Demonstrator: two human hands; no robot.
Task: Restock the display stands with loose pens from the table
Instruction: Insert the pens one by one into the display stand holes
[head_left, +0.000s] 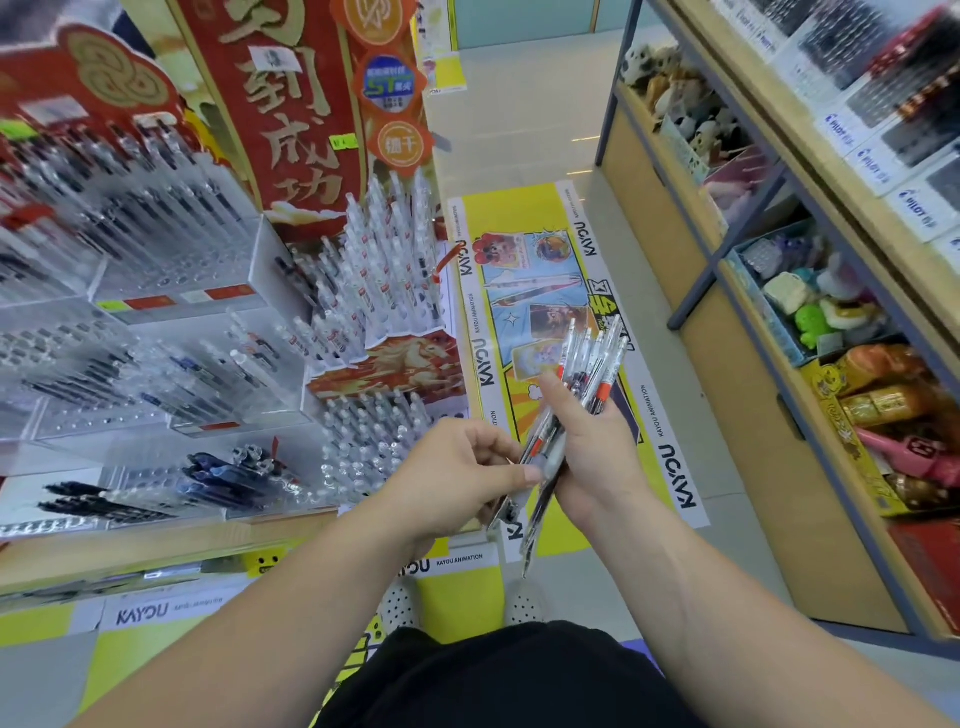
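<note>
Clear pens (592, 358) — right hand (597, 452) grips, left hand (457, 478) pinches, tips down.

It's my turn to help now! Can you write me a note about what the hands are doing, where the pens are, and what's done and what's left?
Right hand: grips the bundle of pens over the aisle floor.
Left hand: pinches the bundle's lower end, seemingly picking one out.
Display stands: to the left and already holding many pens. Some left-hand rows look partly empty, but they are blurred.
Done: pens gathered in hand.
Left: slot each held pen into a free hole.
</note>
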